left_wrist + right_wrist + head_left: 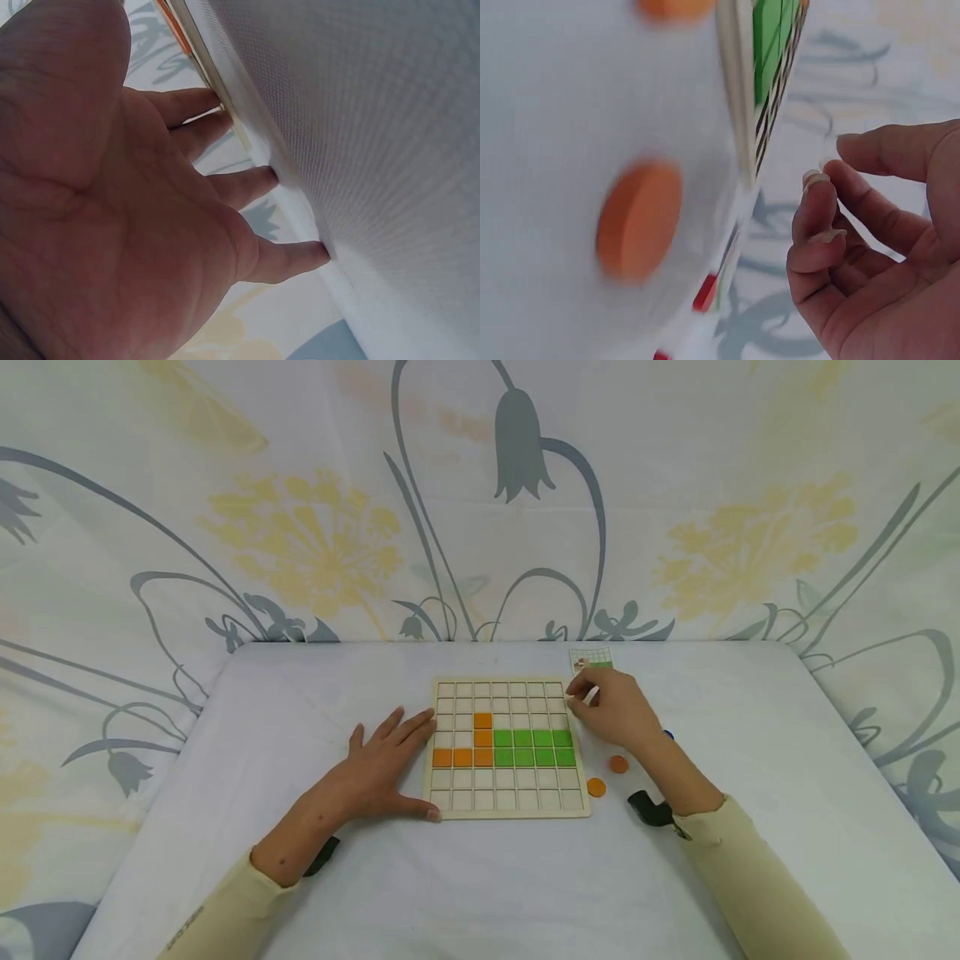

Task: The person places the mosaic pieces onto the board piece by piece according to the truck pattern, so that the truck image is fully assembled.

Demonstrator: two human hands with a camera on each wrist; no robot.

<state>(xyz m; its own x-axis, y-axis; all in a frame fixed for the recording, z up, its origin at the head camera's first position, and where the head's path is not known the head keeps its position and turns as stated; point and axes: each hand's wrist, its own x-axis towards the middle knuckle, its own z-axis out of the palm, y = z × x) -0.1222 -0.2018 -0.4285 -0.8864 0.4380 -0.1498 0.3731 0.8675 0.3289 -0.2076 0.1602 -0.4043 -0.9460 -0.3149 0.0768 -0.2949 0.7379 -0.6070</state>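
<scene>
A square pale wooden grid board [510, 816] lies on the table, with orange squares [483, 738] and green squares [534, 748] filling some of its cells. My left hand [378, 772] is spread along the board's left side, fingertips and thumb at the edge; its fingers [244, 184] are straight in the left wrist view. Over the board's upper right corner hovers my right hand [611, 706], thumb and forefinger close together. In the right wrist view a gap shows between thumb and fingers of this right hand [885, 217], with no piece visible there.
Right of the board lie an orange disc [618, 764] and a yellow-orange disc [596, 787]. A blue piece [669, 735] peeks from behind the right wrist. A printed grid card [592, 657] lies at the back edge. Red pieces [705, 292] show in the right wrist view.
</scene>
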